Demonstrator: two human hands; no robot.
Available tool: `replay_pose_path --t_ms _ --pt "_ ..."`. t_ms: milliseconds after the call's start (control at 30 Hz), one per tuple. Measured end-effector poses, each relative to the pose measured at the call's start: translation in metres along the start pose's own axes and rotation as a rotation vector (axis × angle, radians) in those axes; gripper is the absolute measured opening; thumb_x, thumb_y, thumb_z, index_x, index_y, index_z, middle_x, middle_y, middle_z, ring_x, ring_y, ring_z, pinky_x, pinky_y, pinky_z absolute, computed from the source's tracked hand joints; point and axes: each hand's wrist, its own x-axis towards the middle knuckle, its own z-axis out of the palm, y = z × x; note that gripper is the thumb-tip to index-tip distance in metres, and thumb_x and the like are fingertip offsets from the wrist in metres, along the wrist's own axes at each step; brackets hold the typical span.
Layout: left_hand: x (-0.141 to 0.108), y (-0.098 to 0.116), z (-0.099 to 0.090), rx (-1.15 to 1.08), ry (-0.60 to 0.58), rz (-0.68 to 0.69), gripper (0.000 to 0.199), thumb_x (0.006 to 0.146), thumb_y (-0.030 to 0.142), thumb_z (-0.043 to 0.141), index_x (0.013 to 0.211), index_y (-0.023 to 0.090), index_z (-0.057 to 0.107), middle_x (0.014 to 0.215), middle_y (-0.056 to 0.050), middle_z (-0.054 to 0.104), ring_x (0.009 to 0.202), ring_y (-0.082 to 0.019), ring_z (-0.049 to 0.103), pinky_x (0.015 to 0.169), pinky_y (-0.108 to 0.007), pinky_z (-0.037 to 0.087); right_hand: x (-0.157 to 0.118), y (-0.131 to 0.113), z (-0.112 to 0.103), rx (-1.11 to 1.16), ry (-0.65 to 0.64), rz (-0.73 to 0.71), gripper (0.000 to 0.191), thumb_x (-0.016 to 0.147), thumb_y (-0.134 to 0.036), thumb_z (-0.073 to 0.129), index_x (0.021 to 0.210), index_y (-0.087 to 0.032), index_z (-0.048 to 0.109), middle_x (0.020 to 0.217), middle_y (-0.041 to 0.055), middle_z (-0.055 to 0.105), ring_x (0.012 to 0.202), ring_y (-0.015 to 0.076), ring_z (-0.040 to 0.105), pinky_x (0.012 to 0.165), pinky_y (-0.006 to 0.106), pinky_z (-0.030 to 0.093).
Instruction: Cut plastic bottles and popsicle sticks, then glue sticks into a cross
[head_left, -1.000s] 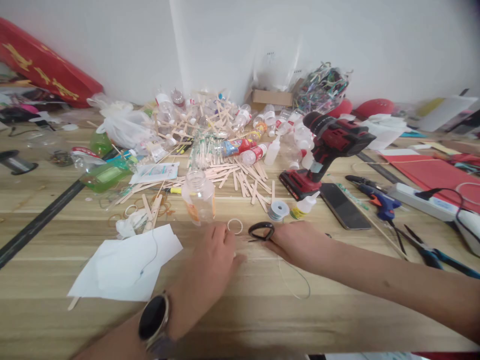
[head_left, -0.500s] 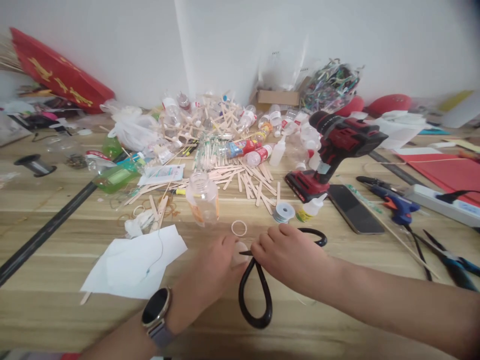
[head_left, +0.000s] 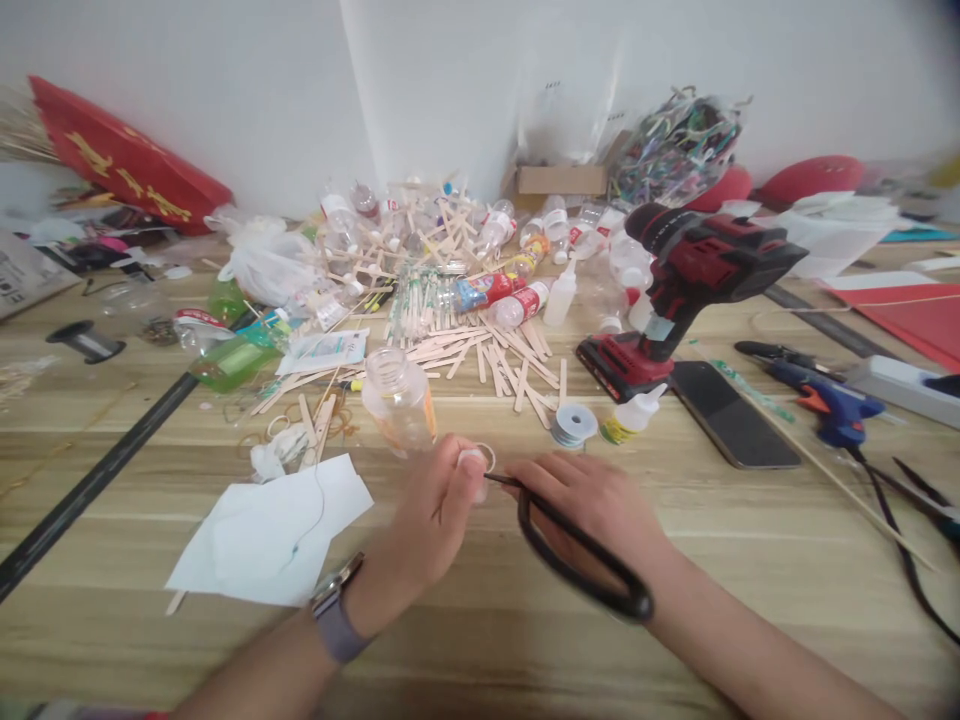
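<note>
- The small whitish piece (head_left: pixel 472 462) is pinched in the left hand (head_left: pixel 431 520), above the near middle of the bench (head_left: pixel 450 640). Its exact shape is hard to tell, as the thumb covers part of it.
- The left fingers are closed on it with almost no gap. So small a grip could let the piece twist or pop out if pushed from the side.
- The dark point of the black-handled scissors (head_left: pixel 637 603) reaches the piece, close to the left thumb; whether they touch is unclear. If the point skids off, it could jab the thumb.
- The right hand (head_left: pixel 600 500) has its fingers curled around the scissors, low down near the blades, with a handle loop sticking out towards the wearer. Held this way, the tool could swivel under force, and the fingers could slide onto an edge.
- A pale ring (head_left: pixel 491 455) shows just behind the left fingertips; a forward nudge might push it away.
- The open clear jar (head_left: pixel 401 400) stands upright just beyond the left hand. It looks light, so a knuckle or jerked wrist could topple it.
- Past the right hand are a thread spool (head_left: pixel 574 425) and a yellow-labelled bottle (head_left: pixel 622 425). A sudden slip forward could knock either over.
</note>
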Motion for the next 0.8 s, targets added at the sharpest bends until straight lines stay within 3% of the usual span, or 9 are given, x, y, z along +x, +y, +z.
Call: replay_pose_path --t_ms 100,333,667,800 --pt "0.008 -0.003 0.01 -0.098 -0.013 -0.187 0.05 0.094 0.062 0.027 0.065 0.023 0.04 0.058 0.003 0.042 0.055 -0.014 0.039 0.053 -0.028 0.035 0.0 0.004 0.002 -0.252 0.069 -0.095 0.023 0.094 -0.009 0.046 0.103 -0.015 0.067 0.07 0.002 0.065 0.062 0.02 0.057 0.059 0.032 0.034" --pt "0.018 -0.006 0.021 -0.252 -0.112 -0.515 0.06 0.088 0.069 0.016 0.056 0.023 0.036 0.045 0.006 0.033 0.039 -0.009 0.027 0.039 -0.023 0.02 -0.005 0.006 0.008 -0.288 0.031 -0.047 0.028 0.093 -0.008 0.045 0.108 -0.014 0.068 0.075 0.0038 0.065 0.068 0.0217 0.055 0.066 0.034 0.031" --pt "0.017 -0.006 0.016 -0.269 -0.207 -0.763 0.064 0.084 0.073 0.021 0.053 0.021 0.042 0.04 0.006 0.034 0.035 -0.007 0.026 0.038 -0.022 0.018 -0.007 0.004 0.013 -0.296 0.027 -0.003 0.032 0.094 -0.01 0.043 0.114 -0.018 0.067 0.101 0.0086 0.073 0.079 0.0217 0.058 0.072 0.035 0.032" --pt "0.014 -0.008 0.018 -0.236 -0.219 -0.705 0.065 0.085 0.075 0.023 0.052 0.022 0.041 0.04 0.005 0.037 0.034 -0.007 0.03 0.037 -0.023 0.02 -0.007 0.003 0.013 -0.274 0.05 -0.042 0.034 0.093 -0.006 0.039 0.109 -0.013 0.068 0.103 0.0094 0.074 0.08 0.0217 0.06 0.072 0.036 0.033"
